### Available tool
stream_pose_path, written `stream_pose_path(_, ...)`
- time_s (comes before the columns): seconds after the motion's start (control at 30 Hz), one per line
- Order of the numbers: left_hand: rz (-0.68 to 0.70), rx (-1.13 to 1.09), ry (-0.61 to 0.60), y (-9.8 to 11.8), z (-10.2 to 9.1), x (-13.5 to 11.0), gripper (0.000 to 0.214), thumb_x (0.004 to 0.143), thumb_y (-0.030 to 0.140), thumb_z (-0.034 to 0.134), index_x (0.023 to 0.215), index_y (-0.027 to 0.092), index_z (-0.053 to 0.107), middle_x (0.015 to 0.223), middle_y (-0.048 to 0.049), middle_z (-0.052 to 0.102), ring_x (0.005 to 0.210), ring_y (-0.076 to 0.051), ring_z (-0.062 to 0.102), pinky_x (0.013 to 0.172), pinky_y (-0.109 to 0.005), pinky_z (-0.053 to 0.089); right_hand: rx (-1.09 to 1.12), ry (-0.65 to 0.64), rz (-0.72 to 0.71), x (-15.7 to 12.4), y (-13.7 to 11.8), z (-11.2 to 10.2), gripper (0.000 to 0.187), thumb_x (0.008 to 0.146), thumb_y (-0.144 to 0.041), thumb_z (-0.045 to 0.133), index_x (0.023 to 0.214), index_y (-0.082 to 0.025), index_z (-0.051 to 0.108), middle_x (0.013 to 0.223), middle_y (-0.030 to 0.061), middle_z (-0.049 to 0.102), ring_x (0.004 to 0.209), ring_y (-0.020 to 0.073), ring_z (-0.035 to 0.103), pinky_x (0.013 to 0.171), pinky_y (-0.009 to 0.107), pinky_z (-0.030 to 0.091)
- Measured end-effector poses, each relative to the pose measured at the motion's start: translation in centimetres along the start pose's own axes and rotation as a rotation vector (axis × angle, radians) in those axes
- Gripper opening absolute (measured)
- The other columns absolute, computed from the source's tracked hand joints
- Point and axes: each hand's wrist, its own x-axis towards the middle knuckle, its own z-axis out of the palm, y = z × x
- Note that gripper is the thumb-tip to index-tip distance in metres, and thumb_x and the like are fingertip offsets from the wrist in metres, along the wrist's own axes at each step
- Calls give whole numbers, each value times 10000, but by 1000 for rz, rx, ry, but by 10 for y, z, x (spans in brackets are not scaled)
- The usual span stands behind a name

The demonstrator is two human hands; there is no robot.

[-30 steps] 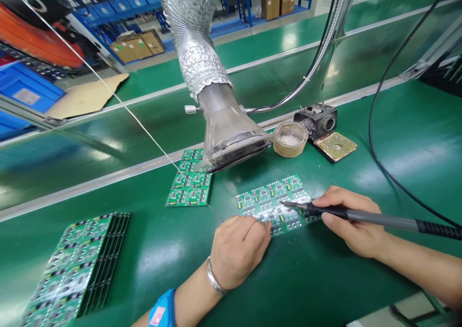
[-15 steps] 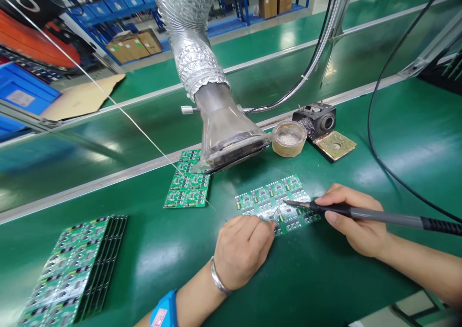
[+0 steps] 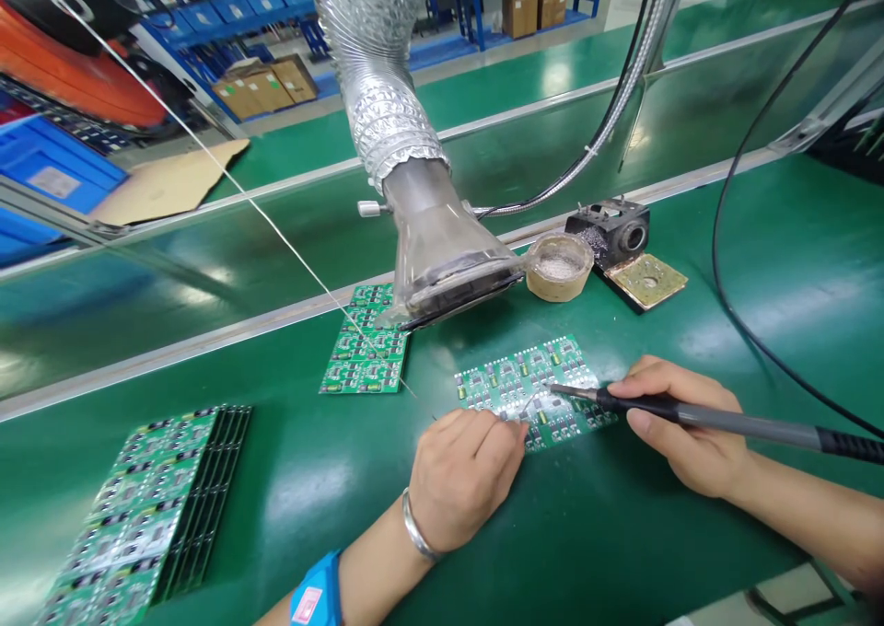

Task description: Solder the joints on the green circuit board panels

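A green circuit board (image 3: 515, 379) lies flat on the green bench between my hands. My right hand (image 3: 680, 428) grips a soldering iron (image 3: 691, 413) like a pen, its tip resting over the middle of the board. My left hand (image 3: 464, 479) is closed in a pinch on a thin solder wire (image 3: 276, 227), which runs up and away to the upper left. The wire's end sits at the board's near edge, close to the iron's tip.
A foil fume duct with a clear hood (image 3: 442, 249) hangs just behind the board. A second board (image 3: 366, 352) lies under the hood's left side. A stack of boards (image 3: 145, 506) sits at the front left. A round tin (image 3: 558, 267) and an iron stand (image 3: 622, 239) are behind.
Both hands stay at the board with almost no movement. The iron's tip has shifted slightly right along the board.
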Motion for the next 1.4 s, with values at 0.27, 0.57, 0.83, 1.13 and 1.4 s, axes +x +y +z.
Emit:
stream_pose_path(0.27, 6, 32, -2, -1, 1, 1, 246, 832, 164, 585, 599, 172, 508, 527, 35, 505, 492, -81, 428, 503, -232, 345, -27, -31, -15, 2, -2, 2, 226, 814, -95, 554, 1001, -212, 602, 750, 11, 588, 644, 129, 522, 562, 265, 419)
stream_pose_path(0.57, -17, -3, -21, 2, -1, 2, 188, 838, 169, 579, 653, 173, 544, 542, 36, 519, 502, -78, 449, 519, -225, 361, -16, 51, 2, -1, -1, -1, 179, 817, -134, 556, 967, -208, 618, 709, 13, 550, 605, 137, 501, 528, 274, 385)
stream_pose_path(0.83, -5, -5, -60, 5, 2, 7, 208, 847, 179, 563, 640, 179, 544, 543, 31, 522, 504, -94, 443, 519, -240, 362, -19, 58, 57, -1, 1, -3, 122, 821, -195, 571, 924, -205, 636, 680, 14, 547, 589, 145, 503, 529, 279, 389)
stream_pose_path(1.13, -6, 31, -38, 1, 9, 5, 205, 846, 183, 570, 641, 179, 548, 535, 34, 509, 506, -94, 442, 522, -240, 349, 4, 28, 37, 0, 1, 0, 148, 826, -162, 564, 955, -204, 623, 688, 9, 563, 597, 140, 512, 527, 273, 396)
stream_pose_path(1.4, -78, -141, -6, 9, -2, 6, 65, 820, 152, 598, 770, 174, 562, 610, 32, 582, 556, -89, 515, 555, -235, 399, -55, 15, -85, 0, -6, -1, 254, 819, -143, 539, 1048, -216, 622, 763, 45, 589, 655, 166, 552, 564, 300, 450)
